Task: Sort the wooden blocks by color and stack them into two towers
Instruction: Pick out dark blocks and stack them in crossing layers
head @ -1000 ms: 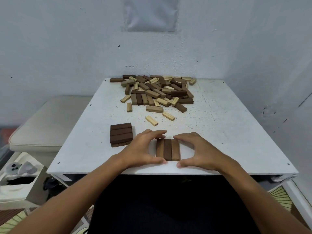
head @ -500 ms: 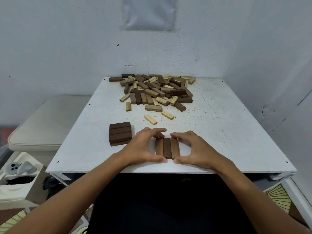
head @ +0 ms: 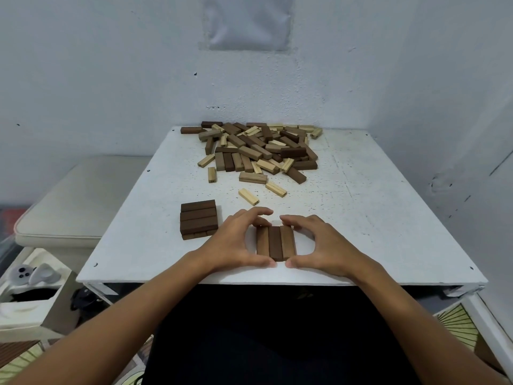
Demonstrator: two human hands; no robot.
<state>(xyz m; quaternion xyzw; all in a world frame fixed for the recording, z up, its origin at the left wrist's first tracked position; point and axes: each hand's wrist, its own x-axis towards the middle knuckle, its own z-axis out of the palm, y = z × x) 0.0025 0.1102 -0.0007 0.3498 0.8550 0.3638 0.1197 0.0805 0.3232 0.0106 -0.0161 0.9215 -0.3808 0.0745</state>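
Low centre of the frame, the left hand [head: 236,241] and right hand [head: 319,245] each grip a row of three brown blocks [head: 275,242] on the white counter [head: 374,212], apparently squaring a layer. Left, a short dark stack [head: 198,219]. Beyond, the mixed pile [head: 258,151] likely supplies the next layer.

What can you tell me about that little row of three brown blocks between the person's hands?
The row of three blocks lies flat near the front edge of the white table, long sides together, pointing away from the person. They look like wood; the middle one is darker than its two neighbours. The left hand and right hand frame it, thumbs at the near ends and fingertips at the far ends, squaring it up.
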